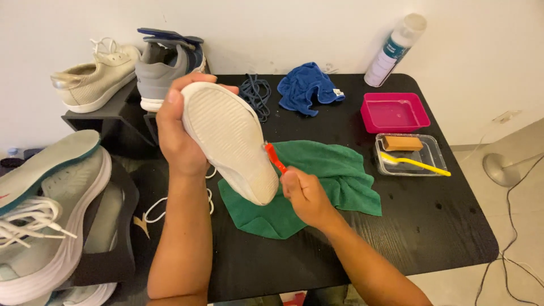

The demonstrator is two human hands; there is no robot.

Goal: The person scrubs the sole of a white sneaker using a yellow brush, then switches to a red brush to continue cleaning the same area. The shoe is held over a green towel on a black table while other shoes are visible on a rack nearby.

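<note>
My left hand (177, 131) grips a white shoe (229, 141) by its side, sole turned up toward me, above a black table (419, 221). My right hand (305, 192) holds a small red-handled brush (275, 158) whose head touches the edge of the sole near the heel end. Under both lies a crumpled green cloth (334, 170). A white lace (164, 207) dangles from the shoe onto the table.
At the back lie a blue cloth (307, 86), dark laces (255, 93) and a white spray can (395, 50). A pink tray (394, 112) and a clear tray (411, 154) holding a yellow brush and a brown block sit right. More shoes (96, 79) rest left.
</note>
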